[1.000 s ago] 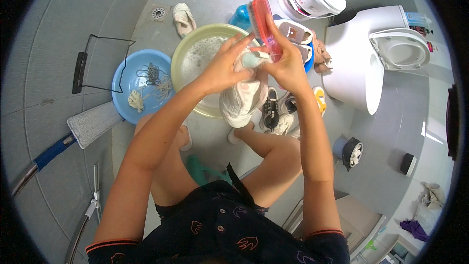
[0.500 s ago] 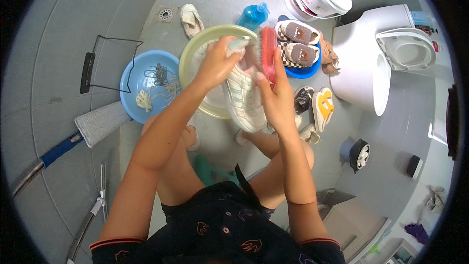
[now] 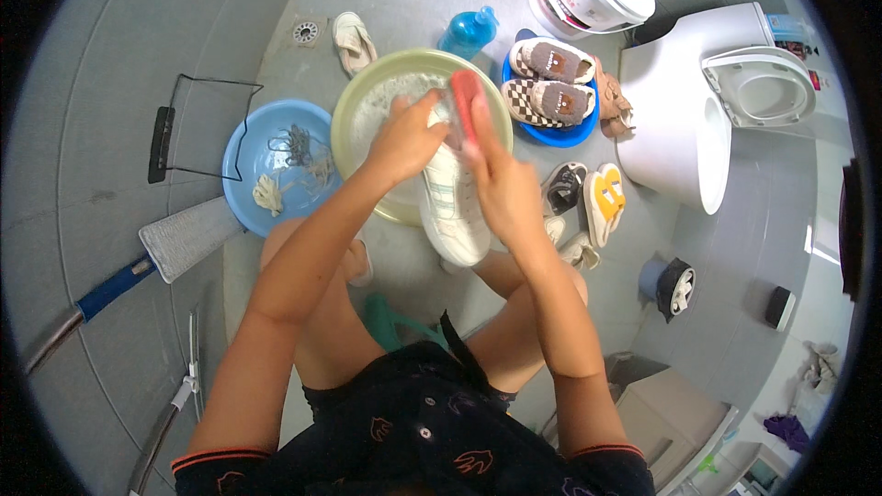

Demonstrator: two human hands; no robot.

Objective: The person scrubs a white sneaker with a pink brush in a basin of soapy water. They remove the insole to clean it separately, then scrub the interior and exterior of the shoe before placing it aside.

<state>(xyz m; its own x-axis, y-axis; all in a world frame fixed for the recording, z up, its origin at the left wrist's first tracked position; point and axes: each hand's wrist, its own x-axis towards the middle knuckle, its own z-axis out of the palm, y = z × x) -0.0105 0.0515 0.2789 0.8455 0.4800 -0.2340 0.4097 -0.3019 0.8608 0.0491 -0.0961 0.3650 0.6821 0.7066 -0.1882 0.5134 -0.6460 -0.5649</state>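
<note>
A white sneaker (image 3: pixel 454 220) with pale green stripes is tilted over the near edge of a light green basin (image 3: pixel 341 133) of sudsy water, its toe toward me. Closed around the sneaker's heel end is my left hand (image 3: pixel 404 142). My right hand (image 3: pixel 507 191), slightly blurred, grips a red scrub brush (image 3: pixel 466 96) near the shoe's opening. The bristles are mostly hidden, so I cannot tell exactly where they touch. No laces show on the sneaker.
Left of the green basin, a blue basin (image 3: pixel 241 197) holds wet laces (image 3: pixel 296 145). A blue pump bottle (image 3: pixel 469 33) and another white shoe (image 3: pixel 354 41) stand behind. To the right are checkered shoes (image 3: pixel 551 103), yellow slippers (image 3: pixel 604 202), a lidded bucket (image 3: pixel 565 5) and a toilet (image 3: pixel 675 119).
The brush has moved left, from beside the sneaker to its heel end, and is turned more edge-on. The sneaker's toe has come slightly nearer to me. My left hand keeps its hold.
</note>
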